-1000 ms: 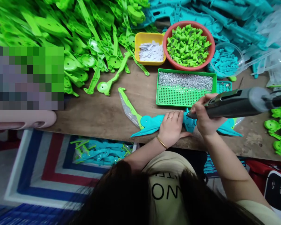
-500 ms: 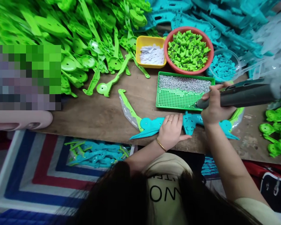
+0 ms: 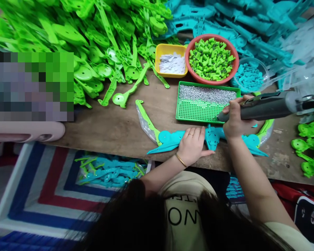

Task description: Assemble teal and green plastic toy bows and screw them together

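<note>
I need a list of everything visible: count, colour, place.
arched plastic assembly: 1, teal, green, front
cylindrical tool: 1, grey, right hand
perforated tray with metal pieces: 1, green, centre
square tub with white pieces: 1, yellow, behind tray
round bowl with green pieces: 1, red, behind tray
round tub with teal pieces: 1, clear, beside bowl
thin plastic parts: many, green, back left, right
large parts: many, teal, back right
translucent parts: many, whitish, right
wooden table: 1, brown, underneath
rounded object: 1, pink, left
striped surface: 1, multicoloured, below table
left hand: 1, on assembly
right hand: 1, on tool
</note>
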### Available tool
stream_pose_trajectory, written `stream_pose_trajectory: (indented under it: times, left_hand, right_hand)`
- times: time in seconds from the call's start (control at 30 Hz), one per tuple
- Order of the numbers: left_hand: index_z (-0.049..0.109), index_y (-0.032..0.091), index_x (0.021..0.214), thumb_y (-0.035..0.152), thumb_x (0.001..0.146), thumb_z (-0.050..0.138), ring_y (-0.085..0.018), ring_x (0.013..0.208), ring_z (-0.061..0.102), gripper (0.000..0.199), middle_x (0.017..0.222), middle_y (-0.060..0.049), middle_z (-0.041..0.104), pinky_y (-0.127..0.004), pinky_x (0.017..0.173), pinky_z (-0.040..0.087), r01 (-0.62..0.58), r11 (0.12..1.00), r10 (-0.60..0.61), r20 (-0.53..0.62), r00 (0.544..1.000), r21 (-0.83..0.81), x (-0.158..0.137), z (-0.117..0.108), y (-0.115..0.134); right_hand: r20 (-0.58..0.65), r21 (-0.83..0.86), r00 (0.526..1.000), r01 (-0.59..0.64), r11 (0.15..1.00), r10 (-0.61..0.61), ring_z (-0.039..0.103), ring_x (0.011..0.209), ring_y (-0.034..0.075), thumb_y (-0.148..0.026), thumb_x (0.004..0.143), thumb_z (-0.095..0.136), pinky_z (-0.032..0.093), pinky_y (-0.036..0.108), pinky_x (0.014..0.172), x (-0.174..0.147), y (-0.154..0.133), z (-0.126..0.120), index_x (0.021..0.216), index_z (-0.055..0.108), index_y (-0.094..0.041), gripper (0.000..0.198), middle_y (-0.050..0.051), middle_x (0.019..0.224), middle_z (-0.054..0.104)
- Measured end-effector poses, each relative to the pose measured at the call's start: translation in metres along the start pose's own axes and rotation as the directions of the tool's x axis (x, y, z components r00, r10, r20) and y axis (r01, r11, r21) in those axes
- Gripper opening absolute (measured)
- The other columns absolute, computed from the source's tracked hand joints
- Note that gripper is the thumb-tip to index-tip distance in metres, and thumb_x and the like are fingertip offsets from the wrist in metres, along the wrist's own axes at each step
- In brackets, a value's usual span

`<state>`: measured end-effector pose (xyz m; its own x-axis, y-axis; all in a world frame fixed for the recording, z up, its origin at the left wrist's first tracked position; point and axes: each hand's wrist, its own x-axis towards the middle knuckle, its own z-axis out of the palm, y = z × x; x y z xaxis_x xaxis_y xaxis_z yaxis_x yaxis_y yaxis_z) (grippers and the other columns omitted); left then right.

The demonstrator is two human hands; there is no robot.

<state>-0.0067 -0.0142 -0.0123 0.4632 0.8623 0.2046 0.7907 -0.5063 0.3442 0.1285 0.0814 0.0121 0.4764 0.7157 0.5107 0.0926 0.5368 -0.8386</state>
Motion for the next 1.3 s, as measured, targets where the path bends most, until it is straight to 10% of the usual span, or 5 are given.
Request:
stream_pose_trajectory:
  times: [0.53, 0.97, 1.1, 1.3]
  left_hand:
    - [0.047, 0.0, 0.135, 0.076, 0.072, 0.06, -0.033, 0.111, 0.053, 0.1, 0.121, -0.021, 0.058, -0.044, 0.103, 0.036, 0.032, 0.999, -0.032, 0.091, 0.995, 0.001, 0.003, -0.006, 0.003]
    - [0.046, -0.002, 0.135, 0.074, 0.073, 0.062, -0.032, 0.112, 0.054, 0.1, 0.121, -0.022, 0.059, -0.042, 0.104, 0.036, 0.014, 1.0, -0.016, 0.158, 0.987, 0.013, 0.008, -0.009, 0.004]
    - [0.047, 0.0, 0.134, 0.074, 0.072, 0.063, -0.031, 0.108, 0.056, 0.098, 0.115, -0.019, 0.061, -0.04, 0.1, 0.039, 0.053, 0.999, -0.053, 0.192, 0.98, 0.004, -0.001, -0.019, -0.003]
    - [0.044, 0.007, 0.138, 0.079, 0.068, 0.061, -0.034, 0.116, 0.051, 0.101, 0.126, -0.021, 0.055, -0.044, 0.099, 0.04, 0.117, 0.993, -0.109, 0.191, 0.976, -0.029, -0.003, -0.033, -0.009]
  right_hand:
    - [0.108, 0.038, 0.994, 0.001, 0.999, -0.005, 0.054, 0.046, 0.008, -0.032, 0.076, 0.074, 0.048, 0.026, 0.043, -0.038, -0.092, -0.046, 0.105, 0.065, -0.03, 0.03, -0.004, 0.083, 0.068]
    - [0.203, 0.003, 0.976, -0.086, 0.996, 0.084, 0.056, 0.05, 0.01, -0.029, 0.073, 0.077, 0.052, 0.026, 0.047, -0.055, -0.075, -0.055, 0.103, 0.061, -0.033, 0.034, -0.007, 0.072, 0.06]
    - [0.271, -0.018, 0.95, -0.158, 0.987, 0.157, 0.061, 0.054, 0.011, -0.03, 0.075, 0.075, 0.054, 0.027, 0.05, -0.03, -0.083, -0.048, 0.098, 0.064, -0.03, 0.026, -0.005, 0.078, 0.066]
    - [0.051, 0.087, 0.999, -0.01, 0.996, 0.005, 0.068, 0.073, 0.014, -0.033, 0.073, 0.076, 0.058, 0.033, 0.073, 0.029, -0.039, 0.006, 0.097, 0.061, -0.025, 0.029, -0.003, 0.088, 0.067]
